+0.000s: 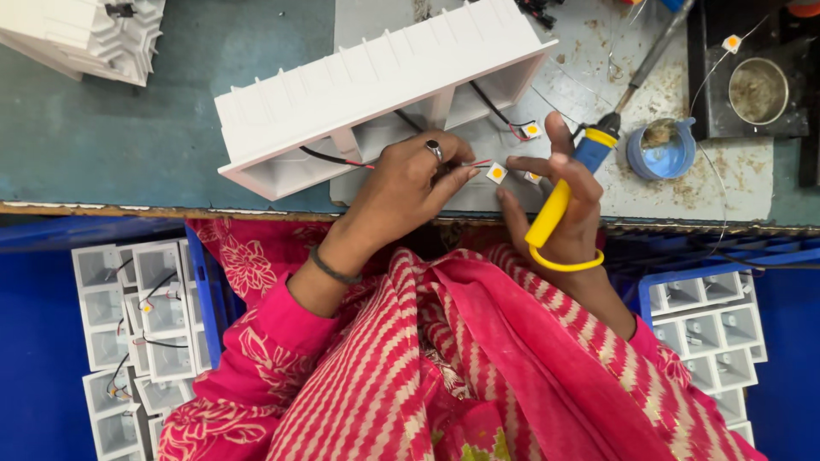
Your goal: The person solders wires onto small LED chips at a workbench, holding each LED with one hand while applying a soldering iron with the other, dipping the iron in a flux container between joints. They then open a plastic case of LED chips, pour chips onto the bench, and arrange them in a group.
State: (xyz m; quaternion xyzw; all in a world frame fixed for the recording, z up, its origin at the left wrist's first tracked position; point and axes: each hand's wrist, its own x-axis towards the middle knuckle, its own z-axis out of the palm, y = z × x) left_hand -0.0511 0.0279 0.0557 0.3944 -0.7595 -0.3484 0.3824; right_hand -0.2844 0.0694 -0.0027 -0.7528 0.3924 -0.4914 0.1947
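Observation:
My left hand (408,183), with a ring on one finger, pinches red and black wires (342,160) next to a small square LED chip (496,173) on the grey work mat (478,195). The wires run into a long white ribbed housing (376,90) lying on its side on the bench. My right hand (557,203) grips a soldering iron with a blue and yellow handle (574,177), its metal shaft pointing up and away. The fingers of that hand rest beside the chip. Two more small chips (532,130) lie close to the housing's right end.
A blue tin with a sponge (662,154) and a round metal pot (758,90) stand at the right. More white housings (94,38) are stacked at the top left. Blue crates with white square parts (141,333) and more white square parts (709,329) flank my lap.

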